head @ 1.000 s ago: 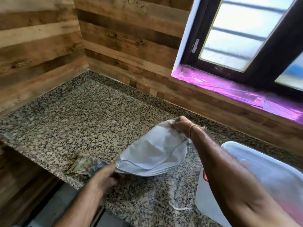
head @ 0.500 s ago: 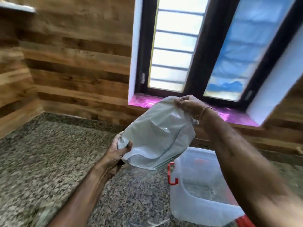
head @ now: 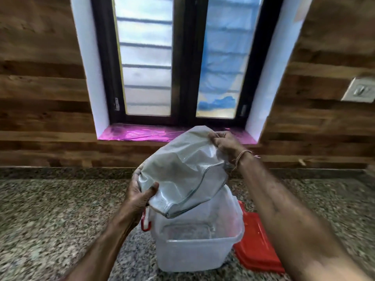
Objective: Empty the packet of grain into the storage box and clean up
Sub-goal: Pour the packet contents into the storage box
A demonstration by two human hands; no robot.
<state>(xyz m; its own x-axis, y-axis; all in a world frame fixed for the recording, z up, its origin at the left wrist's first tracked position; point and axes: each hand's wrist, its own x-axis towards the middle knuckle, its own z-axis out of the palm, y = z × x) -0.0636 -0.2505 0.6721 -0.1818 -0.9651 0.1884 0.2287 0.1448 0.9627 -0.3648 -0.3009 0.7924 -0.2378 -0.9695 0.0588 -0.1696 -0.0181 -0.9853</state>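
Observation:
A silvery grey packet hangs tilted in the air, just above the open translucent storage box on the granite counter. My left hand grips the packet's lower left corner. My right hand pinches its upper right edge. The packet's lower end points down toward the box's opening. The box stands upright with a red latch on its left side. I cannot see any grain leaving the packet.
A red lid lies flat on the counter to the right of the box. Behind the granite counter runs a wood-panelled wall with a dark-framed window and a pink sill. A wall switch sits at the right.
Both hands lifted the packet off the counter at the left and carried it right, over the storage box. My view swung right and now faces the window.

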